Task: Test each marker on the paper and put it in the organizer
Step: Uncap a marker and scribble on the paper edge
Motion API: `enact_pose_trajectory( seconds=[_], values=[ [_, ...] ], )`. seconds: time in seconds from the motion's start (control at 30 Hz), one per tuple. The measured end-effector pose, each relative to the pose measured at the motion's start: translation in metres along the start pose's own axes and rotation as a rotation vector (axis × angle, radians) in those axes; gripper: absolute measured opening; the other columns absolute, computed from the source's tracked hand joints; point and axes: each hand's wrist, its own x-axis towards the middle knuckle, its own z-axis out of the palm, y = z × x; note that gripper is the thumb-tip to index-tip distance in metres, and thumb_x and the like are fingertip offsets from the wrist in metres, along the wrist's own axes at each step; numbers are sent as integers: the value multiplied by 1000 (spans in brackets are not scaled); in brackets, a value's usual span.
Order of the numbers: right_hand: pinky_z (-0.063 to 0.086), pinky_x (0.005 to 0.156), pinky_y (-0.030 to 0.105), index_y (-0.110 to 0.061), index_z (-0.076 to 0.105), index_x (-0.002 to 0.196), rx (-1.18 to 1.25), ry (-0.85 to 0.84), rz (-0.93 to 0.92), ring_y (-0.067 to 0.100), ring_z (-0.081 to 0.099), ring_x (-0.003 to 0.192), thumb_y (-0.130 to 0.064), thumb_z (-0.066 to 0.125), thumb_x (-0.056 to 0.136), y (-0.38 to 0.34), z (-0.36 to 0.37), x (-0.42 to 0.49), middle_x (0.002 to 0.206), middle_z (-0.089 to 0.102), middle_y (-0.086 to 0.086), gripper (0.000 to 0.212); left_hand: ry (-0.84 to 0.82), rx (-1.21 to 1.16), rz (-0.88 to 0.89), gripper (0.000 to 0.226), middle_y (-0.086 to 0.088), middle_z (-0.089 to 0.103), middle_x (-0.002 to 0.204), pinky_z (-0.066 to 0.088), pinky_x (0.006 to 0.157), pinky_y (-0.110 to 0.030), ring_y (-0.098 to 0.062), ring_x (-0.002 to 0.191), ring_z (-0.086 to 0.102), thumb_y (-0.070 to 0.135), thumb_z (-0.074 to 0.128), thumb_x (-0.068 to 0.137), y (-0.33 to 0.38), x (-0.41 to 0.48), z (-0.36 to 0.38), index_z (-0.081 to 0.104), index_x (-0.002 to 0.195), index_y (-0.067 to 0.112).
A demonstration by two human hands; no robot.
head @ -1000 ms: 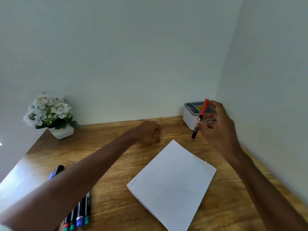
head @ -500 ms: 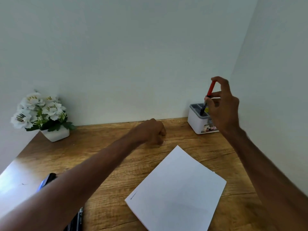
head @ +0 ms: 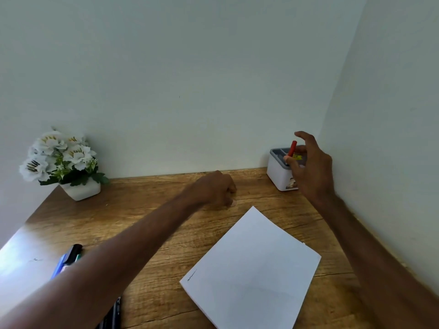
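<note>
A red marker [head: 292, 148] stands tilted in the white organizer [head: 276, 173] with the grey rim at the back right corner of the desk. My right hand [head: 311, 167] hovers just in front of the organizer with its fingers spread; the thumb is close to the marker's lower part and the index finger is lifted off it. My left hand [head: 217, 188] rests as a fist on the desk beyond the white paper [head: 254, 269], which bears a small scribble [head: 192, 275] at its left corner. More markers [head: 65, 261] lie at the left, partly hidden under my left forearm.
A white pot of white flowers [head: 60, 162] stands at the back left of the wooden desk [head: 142, 210]. Walls close the desk in at the back and right. Some dark markers [head: 115, 313] show at the bottom edge.
My right hand carried the red marker from above the paper to the organizer, lowered it in, and its fingers spread apart. My left fist stayed put.
</note>
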Motion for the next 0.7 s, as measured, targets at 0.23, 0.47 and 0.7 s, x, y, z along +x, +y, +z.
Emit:
enact_pose_trajectory(
  seconds=[0.23,0.47,0.7],
  values=[
    [52,103,30,-12,52,140,44,137,-124,21,58,124,-16,82,85,-30,-13,-17,137,61,7,63,4,-9,10,28,2,76,98,57,84,-39,-17,90,68,41,71,87,2,-7,-3,77,102,18],
    [50,95,33,-19,71,106,111,-98,-273,12,64,105,-14,77,86,-89,2,-81,107,71,-7,21,14,-64,54,24,3,75,85,55,85,-39,-16,80,68,32,65,82,-5,-53,-20,77,87,12],
    [40,80,3,-29,80,88,157,-641,-282,-22,57,91,-28,81,85,-142,33,-153,96,75,-20,3,240,-185,1,18,0,81,94,54,85,-34,-14,89,74,26,71,91,-51,-129,-30,83,98,15]
  ],
)
